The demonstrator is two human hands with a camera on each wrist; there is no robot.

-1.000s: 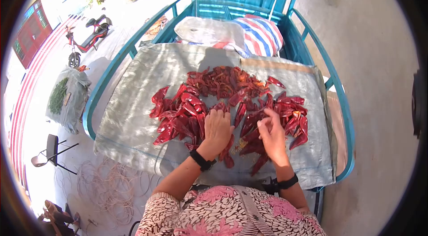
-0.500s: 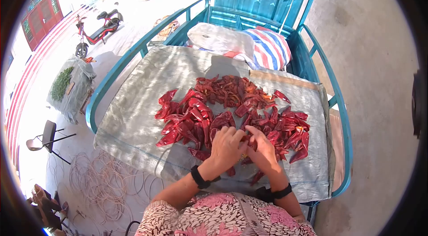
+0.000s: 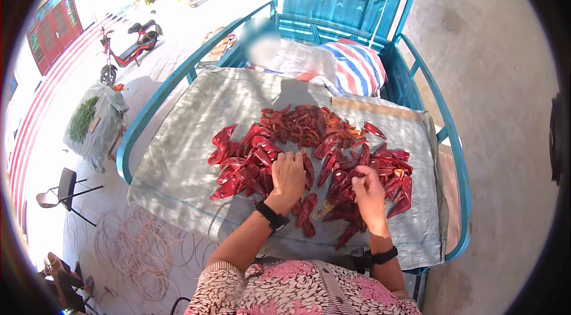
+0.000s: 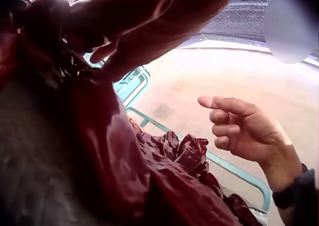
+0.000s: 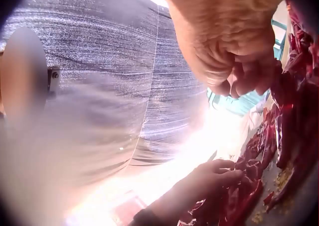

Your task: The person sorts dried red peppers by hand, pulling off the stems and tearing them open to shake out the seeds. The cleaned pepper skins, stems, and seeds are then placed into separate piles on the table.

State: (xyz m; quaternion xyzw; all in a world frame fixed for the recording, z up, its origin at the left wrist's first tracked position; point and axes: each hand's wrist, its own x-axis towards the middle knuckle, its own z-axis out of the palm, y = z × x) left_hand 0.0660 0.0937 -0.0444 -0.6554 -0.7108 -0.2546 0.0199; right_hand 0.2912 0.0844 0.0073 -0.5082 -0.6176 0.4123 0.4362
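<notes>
Glossy dried red chili peppers lie heaped on a grey woven sheet. My left hand is down at the right side of the left heap. In the left wrist view its thumb and fingers pinch at the narrow end of a chili; the fingertips are partly hidden. My right hand hovers over the right heap. Its index finger points out and the other fingers curl loosely around nothing, as the left wrist view shows. Pale seeds lie between the heaps.
Farther back is a heap of darker, shrivelled chilies. Blue cart rails flank the sheet, and a striped sack lies behind it. On the ground at left are a chair, coiled cord and a scooter.
Half a second ago both hands met in the middle over the sheet. They have since parted, left hand to the left heap, right hand to the right. The head view shifted slightly.
</notes>
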